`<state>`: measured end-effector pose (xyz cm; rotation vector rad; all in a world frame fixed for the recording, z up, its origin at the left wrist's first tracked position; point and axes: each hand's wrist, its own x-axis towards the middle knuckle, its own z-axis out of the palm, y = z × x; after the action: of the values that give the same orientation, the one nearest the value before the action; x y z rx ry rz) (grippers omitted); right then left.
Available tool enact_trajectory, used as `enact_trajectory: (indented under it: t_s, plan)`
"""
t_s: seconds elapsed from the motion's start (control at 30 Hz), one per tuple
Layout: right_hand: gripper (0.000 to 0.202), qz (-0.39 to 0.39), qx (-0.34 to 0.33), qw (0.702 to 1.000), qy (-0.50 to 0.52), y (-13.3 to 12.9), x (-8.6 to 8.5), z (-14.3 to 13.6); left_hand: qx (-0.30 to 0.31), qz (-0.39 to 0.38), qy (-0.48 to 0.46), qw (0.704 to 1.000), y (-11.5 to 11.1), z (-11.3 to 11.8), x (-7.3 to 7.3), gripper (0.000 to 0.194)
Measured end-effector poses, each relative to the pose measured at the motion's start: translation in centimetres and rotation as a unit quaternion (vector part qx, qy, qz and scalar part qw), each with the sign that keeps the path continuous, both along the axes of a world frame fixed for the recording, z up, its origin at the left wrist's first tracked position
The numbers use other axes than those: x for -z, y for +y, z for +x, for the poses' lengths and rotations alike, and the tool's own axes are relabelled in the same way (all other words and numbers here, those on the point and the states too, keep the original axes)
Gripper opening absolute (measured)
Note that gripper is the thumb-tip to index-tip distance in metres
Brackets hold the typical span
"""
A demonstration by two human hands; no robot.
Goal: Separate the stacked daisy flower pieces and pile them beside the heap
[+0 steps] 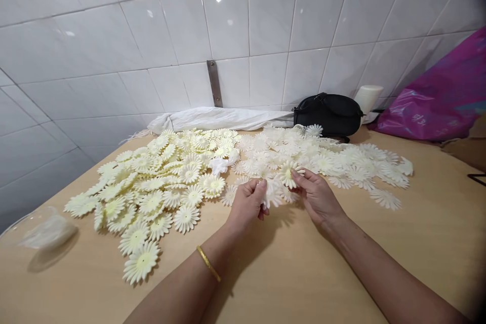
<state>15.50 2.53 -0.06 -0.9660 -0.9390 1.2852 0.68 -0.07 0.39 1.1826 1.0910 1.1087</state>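
Note:
My right hand [313, 192] pinches a pale yellow daisy-shaped flower piece [287, 174] by its edge, above the table's middle. Close by on the left, my left hand [248, 200] is closed, thumb against the fingers, with a bit of thin white petal material [272, 193] showing beside the fingertips. Whether that material is in its grip or lies behind it is hard to see. A spread heap of yellow-centred flower pieces [152, 202] covers the table left of my hands. Behind and to the right lies a heap of whiter, thinner petal pieces [364, 164].
On the wooden table [304, 283], a clear container with white contents [49, 230] sits at far left. A rolled white sheet [216, 118], black bag [328, 114], white cylinder [368, 97] and magenta plastic bag [429, 101] line the tiled wall [266, 20].

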Motion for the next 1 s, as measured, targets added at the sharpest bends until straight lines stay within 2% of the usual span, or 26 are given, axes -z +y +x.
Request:
enact_trajectory:
  t_s: [0.1, 0.17, 0.27, 0.33, 0.4, 0.53, 0.63, 0.73, 0.8, 0.9, 0.93, 1.0]
  plan:
    - [0.026, -0.020, -0.006, 0.999, 0.050, -0.1, -0.4, -0.1, -0.017, -0.031, -0.032, 0.999, -0.1, 0.1, 0.0, 0.044]
    - [0.026, -0.023, -0.009, 0.999, 0.040, -0.3, -0.7, -0.2, -0.023, -0.042, -0.050, 0.998, -0.1, 0.1, 0.2, 0.045]
    - [0.026, -0.016, 0.015, 0.999, -0.033, -0.5, -1.0, -0.1, -0.019, -0.029, -0.072, 0.997, 0.1, 0.1, 0.5, 0.043]
    - [0.038, -0.009, 0.049, 0.995, -0.088, -0.5, -0.9, 0.0, -0.020, -0.020, -0.081, 0.996, 0.1, 0.0, 0.6, 0.043]
    - [0.044, -0.004, 0.046, 0.991, -0.124, -0.4, -0.8, 0.2, -0.024, -0.020, -0.085, 0.996, 0.1, 0.0, 0.6, 0.044]
    - [0.030, 0.009, -0.051, 0.986, -0.158, -0.7, -0.7, 0.4, -0.020, -0.041, -0.095, 0.994, -0.1, 0.2, 0.2, 0.046]
    - [0.038, 0.042, -0.127, 0.970, -0.202, -1.4, -0.7, 0.1, 0.005, -0.053, -0.097, 0.994, -0.3, 0.3, -0.1, 0.046]
    - [0.030, 0.068, -0.174, 0.956, -0.228, -1.7, -0.6, -0.3, 0.027, -0.051, -0.091, 0.994, -0.5, 0.4, -0.1, 0.045]
    - [0.029, 0.079, -0.149, 0.959, -0.229, -1.4, -0.4, -0.1, 0.027, -0.053, -0.085, 0.995, -0.4, 0.4, 0.0, 0.043]
    - [0.031, 0.090, -0.014, 0.963, -0.252, -0.5, -0.1, 0.8, 0.013, -0.045, -0.069, 0.997, -0.1, 0.2, 0.1, 0.039]
    - [0.030, 0.102, 0.042, 0.952, -0.285, -0.1, -0.1, 1.2, 0.005, -0.040, -0.058, 0.998, 0.0, 0.2, 0.2, 0.037]
    - [0.026, 0.136, 0.111, 0.912, -0.371, 0.4, -0.1, 1.7, -0.016, -0.040, -0.018, 0.999, 0.1, 0.1, 0.1, 0.035]
